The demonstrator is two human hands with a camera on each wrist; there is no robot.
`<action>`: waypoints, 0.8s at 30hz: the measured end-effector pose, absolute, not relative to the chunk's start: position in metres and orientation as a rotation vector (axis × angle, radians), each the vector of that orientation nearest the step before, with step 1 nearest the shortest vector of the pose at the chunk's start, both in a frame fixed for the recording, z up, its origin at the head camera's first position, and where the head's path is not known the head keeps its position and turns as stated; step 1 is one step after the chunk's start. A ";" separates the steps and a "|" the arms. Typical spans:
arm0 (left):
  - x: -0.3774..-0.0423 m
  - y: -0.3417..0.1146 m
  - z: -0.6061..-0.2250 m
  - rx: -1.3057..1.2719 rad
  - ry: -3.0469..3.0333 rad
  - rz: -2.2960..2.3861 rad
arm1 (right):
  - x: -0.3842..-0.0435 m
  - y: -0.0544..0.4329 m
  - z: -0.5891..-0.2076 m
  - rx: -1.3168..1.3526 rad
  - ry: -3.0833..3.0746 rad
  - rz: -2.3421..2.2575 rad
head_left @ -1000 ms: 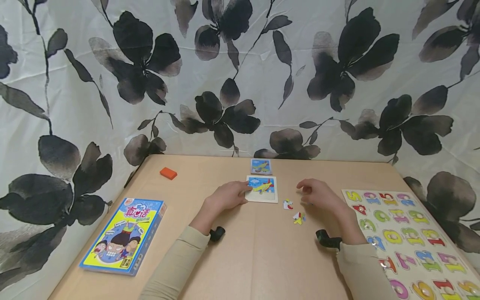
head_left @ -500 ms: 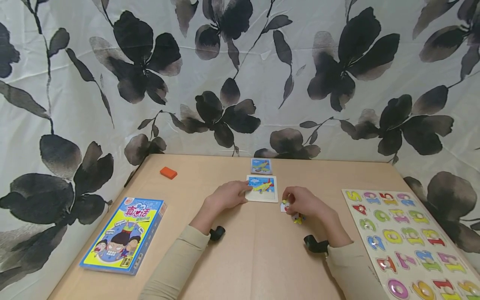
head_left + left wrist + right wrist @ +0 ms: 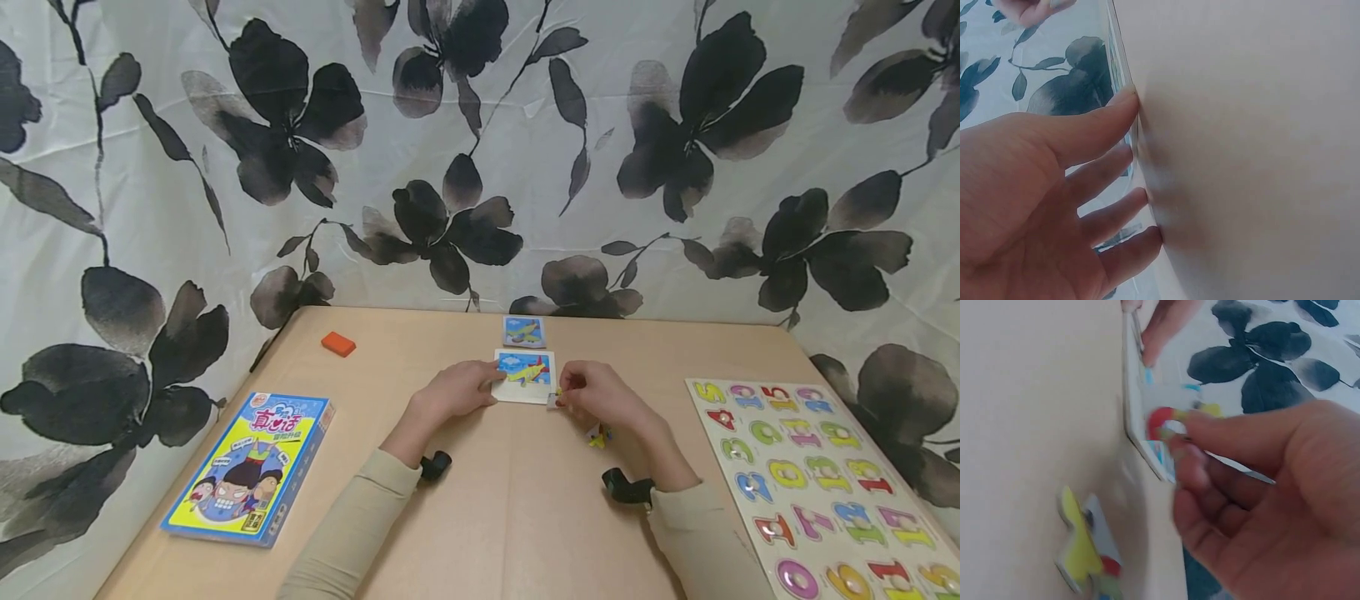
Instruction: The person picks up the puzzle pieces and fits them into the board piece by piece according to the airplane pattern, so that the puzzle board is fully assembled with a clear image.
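Observation:
A small white-framed jigsaw board [image 3: 536, 397] with a yellow and red plane on blue lies mid-table. My left hand [image 3: 452, 390] rests at its left edge, thumb on the frame; in the left wrist view its fingers [image 3: 1119, 206] are spread, with the tips down at the tabletop. At the board's right edge my right hand [image 3: 598, 393] pinches a puzzle piece [image 3: 1160, 422] with red and yellow print between thumb and forefinger. Loose puzzle pieces [image 3: 597, 436], partly yellow, lie below that hand; the right wrist view shows a yellow piece [image 3: 1077, 540] beside a greyish one.
Behind the board lies a smaller plane picture [image 3: 523, 332]. An orange block [image 3: 338, 344] sits at the back left, with a blue and yellow box [image 3: 243, 471] nearer. A sheet of colourful numbers and letters [image 3: 817, 446] covers the right side. A floral curtain [image 3: 555, 167] hangs behind.
My right hand has come left and down to the loose pieces, picked up one puzzle piece and brought it to the board's right edge. The left hand stays at the board.

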State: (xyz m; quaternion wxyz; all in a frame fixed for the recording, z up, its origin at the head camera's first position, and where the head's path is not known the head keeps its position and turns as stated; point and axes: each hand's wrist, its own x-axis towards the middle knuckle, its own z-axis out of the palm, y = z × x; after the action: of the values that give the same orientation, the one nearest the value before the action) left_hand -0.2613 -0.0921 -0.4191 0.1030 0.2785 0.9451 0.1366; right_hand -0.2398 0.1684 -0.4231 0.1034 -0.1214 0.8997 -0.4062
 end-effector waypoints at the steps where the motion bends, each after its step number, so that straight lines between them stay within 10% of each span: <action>1: -0.261 -0.092 -0.419 0.823 2.790 0.405 | -0.241 0.166 -0.425 -0.351 2.682 -1.221; 24: -0.263 -0.091 -0.420 0.823 2.795 0.420 | -0.257 0.109 -0.443 -0.316 2.878 -1.205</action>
State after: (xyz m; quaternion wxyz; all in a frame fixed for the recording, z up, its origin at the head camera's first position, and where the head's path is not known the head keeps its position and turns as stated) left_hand -0.2625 -0.0909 -0.4204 0.0989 0.2783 0.9448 0.1421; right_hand -0.2570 0.1093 -0.4427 0.0026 -0.1006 0.9177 -0.3842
